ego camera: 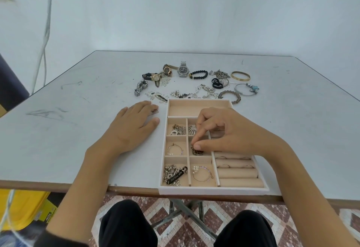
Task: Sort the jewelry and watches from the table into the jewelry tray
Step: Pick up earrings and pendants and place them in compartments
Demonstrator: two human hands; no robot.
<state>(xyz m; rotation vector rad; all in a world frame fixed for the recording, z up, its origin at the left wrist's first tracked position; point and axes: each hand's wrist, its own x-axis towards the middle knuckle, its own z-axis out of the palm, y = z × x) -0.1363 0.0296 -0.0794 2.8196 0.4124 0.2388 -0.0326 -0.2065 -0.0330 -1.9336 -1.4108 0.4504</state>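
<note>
**Near edge.** The tray (214, 190) is set at the table's (78, 139) front edge, its front wall seemingly just over it; a downward press there could tip it off.

**Right hand** (229, 130). A dark chain (197, 151) is pinched between thumb and forefinger, low in the middle cell of the second column. If badly released, it could be left draped over a divider.

**Left hand** (134, 124). It is laid flat, fingers straight, just left of the tray.

**Beyond.** Watches (183, 69), a bangle (240, 76) and a silver tangle (206, 91) lie unsorted. Neighbours may be dragged along when one is lifted.
</note>
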